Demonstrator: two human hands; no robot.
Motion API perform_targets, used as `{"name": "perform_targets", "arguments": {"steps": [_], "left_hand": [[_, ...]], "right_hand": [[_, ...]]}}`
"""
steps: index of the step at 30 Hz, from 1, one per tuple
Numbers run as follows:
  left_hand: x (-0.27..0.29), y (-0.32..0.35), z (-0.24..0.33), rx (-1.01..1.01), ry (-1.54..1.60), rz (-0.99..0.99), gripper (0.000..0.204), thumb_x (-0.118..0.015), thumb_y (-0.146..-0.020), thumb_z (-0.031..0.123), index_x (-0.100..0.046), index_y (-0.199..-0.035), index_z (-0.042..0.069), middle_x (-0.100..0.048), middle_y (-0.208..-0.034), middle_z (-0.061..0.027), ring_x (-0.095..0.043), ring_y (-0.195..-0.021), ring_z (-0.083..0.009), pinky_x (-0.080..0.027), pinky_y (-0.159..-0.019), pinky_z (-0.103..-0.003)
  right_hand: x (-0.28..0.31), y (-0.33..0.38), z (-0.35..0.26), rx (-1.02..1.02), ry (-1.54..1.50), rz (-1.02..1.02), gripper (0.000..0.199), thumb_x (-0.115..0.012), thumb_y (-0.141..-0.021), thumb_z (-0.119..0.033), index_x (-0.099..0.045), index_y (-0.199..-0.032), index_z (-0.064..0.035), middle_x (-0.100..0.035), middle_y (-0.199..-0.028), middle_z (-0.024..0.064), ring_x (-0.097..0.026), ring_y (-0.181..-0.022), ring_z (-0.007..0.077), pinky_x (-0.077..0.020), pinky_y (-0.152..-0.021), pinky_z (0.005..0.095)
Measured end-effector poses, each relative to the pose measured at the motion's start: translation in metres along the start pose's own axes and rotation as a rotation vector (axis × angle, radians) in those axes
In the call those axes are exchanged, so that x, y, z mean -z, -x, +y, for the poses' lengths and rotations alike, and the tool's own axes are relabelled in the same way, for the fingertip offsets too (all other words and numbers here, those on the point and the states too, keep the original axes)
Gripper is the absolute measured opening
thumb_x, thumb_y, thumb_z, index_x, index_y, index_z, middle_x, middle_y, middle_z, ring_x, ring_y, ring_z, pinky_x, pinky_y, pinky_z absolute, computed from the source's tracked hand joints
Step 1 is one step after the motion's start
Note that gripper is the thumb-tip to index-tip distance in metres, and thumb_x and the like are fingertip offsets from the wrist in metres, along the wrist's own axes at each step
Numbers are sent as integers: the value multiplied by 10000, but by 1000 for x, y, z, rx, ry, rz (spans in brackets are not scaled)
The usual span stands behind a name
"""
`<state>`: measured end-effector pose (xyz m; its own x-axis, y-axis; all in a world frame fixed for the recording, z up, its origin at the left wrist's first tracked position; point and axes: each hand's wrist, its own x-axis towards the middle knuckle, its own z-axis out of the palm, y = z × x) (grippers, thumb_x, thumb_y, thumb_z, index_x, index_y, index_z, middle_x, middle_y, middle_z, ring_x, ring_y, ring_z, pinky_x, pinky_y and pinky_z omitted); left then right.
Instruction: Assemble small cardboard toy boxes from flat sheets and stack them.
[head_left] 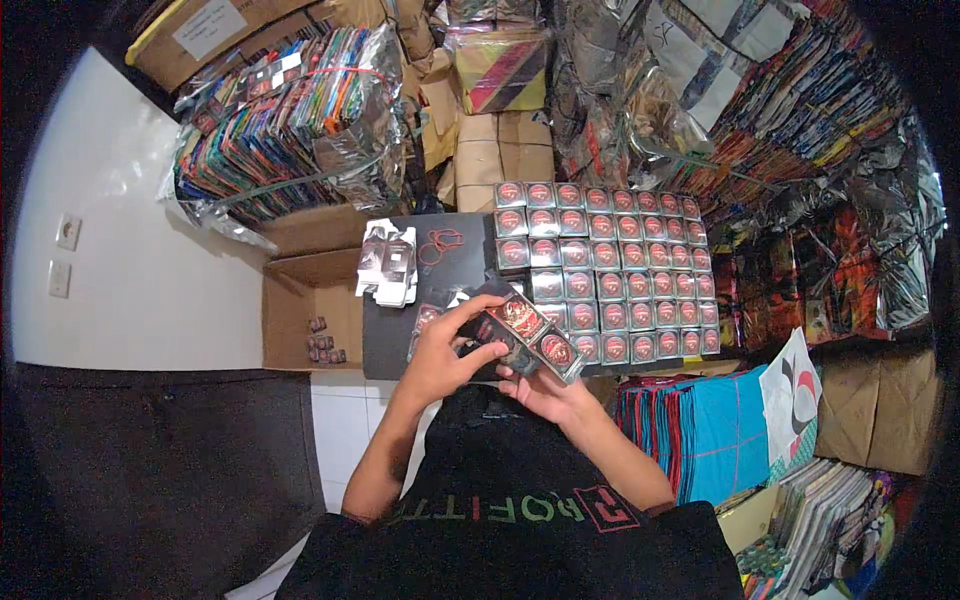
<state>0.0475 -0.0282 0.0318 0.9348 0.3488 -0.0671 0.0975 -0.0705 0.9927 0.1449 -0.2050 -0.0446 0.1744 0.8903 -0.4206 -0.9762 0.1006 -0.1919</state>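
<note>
In front of my chest I hold a dark carton (pixel 492 335) tilted down to the right. My left hand (pixel 447 347) closes on its left part, thumb and fingers on opposite edges. Two square cases with round red-and-gold emblems (pixel 540 332) show along the carton's upper right side; whether they sit inside it or lie against it, I cannot tell. My right hand (pixel 548 393) grips the lower right end from below, its fingers partly hidden. Just behind stand rows of matching square cases (pixel 610 260) on the dark table (pixel 383 338).
Flattened white-and-dark cartons (pixel 388 262) and red rubber bands (pixel 441 244) lie left on the table. An open cardboard box (pixel 285 315) with several small pieces stands farther left. Wrapped stacks of printed packs (pixel 285 130) line the back. Folded blue cloth (pixel 725 425) is stacked at right.
</note>
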Motion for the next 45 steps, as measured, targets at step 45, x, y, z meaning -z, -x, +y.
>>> {"name": "perform_targets", "arguments": {"steps": [45], "left_hand": [[60,37,-39,70,800,476,526,-637,-980,-27,-466,-1473,39,-611,-1275,-114,-661,-1133,-204,-604,-936,-386]], "right_hand": [[-67,-71,-18,610,1039,70,228,-645,-1021,-137,-695,-1187,12,-708,-995,31,-656,-886,100,-516,-781,269]]}}
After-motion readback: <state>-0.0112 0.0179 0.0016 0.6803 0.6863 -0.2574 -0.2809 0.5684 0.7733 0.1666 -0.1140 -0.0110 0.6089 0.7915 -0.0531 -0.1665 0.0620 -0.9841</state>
